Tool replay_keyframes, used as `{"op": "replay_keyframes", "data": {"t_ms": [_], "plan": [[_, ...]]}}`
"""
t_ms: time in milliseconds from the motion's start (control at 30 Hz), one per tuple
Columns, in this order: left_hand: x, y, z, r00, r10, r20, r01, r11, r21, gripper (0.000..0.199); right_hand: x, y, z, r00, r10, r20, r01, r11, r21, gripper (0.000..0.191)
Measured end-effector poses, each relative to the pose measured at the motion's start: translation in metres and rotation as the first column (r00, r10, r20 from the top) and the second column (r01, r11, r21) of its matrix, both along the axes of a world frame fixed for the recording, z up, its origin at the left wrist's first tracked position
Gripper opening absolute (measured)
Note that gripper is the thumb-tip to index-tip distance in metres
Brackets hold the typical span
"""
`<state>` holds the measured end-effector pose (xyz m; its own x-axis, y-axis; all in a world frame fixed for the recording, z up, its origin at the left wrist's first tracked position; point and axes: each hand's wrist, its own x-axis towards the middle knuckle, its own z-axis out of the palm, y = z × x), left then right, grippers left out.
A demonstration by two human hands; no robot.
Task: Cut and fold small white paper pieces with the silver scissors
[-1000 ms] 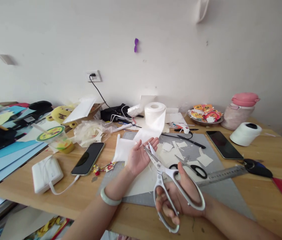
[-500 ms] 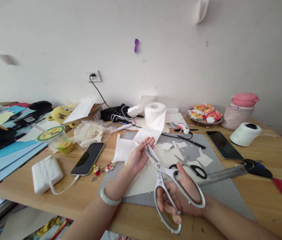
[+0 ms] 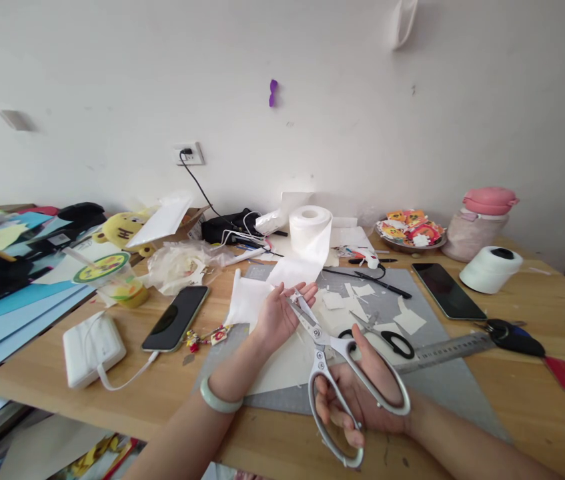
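Observation:
My right hand (image 3: 357, 399) holds large silver scissors (image 3: 318, 357), the thumb through one loop and fingers through the other. The blades stand slightly apart and point up and left, their tips over my left palm. My left hand (image 3: 279, 317) is palm up with its fingers stretched out; whether anything tiny lies at the blade tips I cannot tell. Below the hands is white paper (image 3: 277, 373) on a grey cutting mat (image 3: 467, 400). Small paper scraps (image 3: 333, 301) and a second pair of scissors with black handles (image 3: 405, 344) lie close to the blades.
A white paper roll (image 3: 309, 233) stands behind my hands. To the right are a steel ruler (image 3: 452, 348), a utility knife (image 3: 515, 338), a dark phone (image 3: 447, 291) and a thread cone (image 3: 491, 270). Leftward lie another phone (image 3: 176, 319), a white power bank (image 3: 93, 348) and a drink cup (image 3: 125, 283).
The fingers of my left hand have spread and moved slightly right, opening the palm more under the blade tips. My right hand and the scissors have hardly moved.

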<state>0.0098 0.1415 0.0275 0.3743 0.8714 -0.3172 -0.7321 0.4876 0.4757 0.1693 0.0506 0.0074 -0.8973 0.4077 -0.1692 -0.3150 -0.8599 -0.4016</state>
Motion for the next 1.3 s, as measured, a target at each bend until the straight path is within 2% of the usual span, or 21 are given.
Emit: {"op": "replay_keyframes", "data": {"t_ms": [167,333,567,733,1000,1300], "plan": [[-0.003,-0.002,0.002,0.978,-0.128,0.166,0.128,0.992,0.01,0.062,0.001,0.001,-0.003,1.0,0.022,0.003,-0.022,1.0,0.017,0.093],[-0.005,-0.002,-0.002,0.952,-0.21,0.221,0.198,0.977,0.072,0.071,0.002,0.003,-0.018,0.998,0.052,-0.04,-0.051,0.999,0.017,0.085],[-0.005,0.0,-0.005,0.952,-0.215,0.215,0.206,0.976,0.067,0.071,0.006,0.002,-0.028,0.999,0.03,-0.032,-0.029,0.999,0.025,0.035],[-0.005,-0.001,-0.006,0.954,-0.212,0.213,0.205,0.977,0.056,0.07,0.007,0.002,-0.029,0.998,0.047,-0.038,-0.048,0.999,-0.011,0.033],[-0.005,-0.002,-0.005,0.964,-0.181,0.196,0.183,0.983,0.004,0.06,0.004,0.003,-0.025,0.994,0.087,-0.069,-0.089,0.996,-0.028,0.015],[-0.005,-0.001,-0.007,0.959,-0.206,0.194,0.204,0.979,0.032,0.052,0.004,0.003,-0.025,0.988,0.091,-0.123,-0.101,0.992,-0.074,0.012]]}}
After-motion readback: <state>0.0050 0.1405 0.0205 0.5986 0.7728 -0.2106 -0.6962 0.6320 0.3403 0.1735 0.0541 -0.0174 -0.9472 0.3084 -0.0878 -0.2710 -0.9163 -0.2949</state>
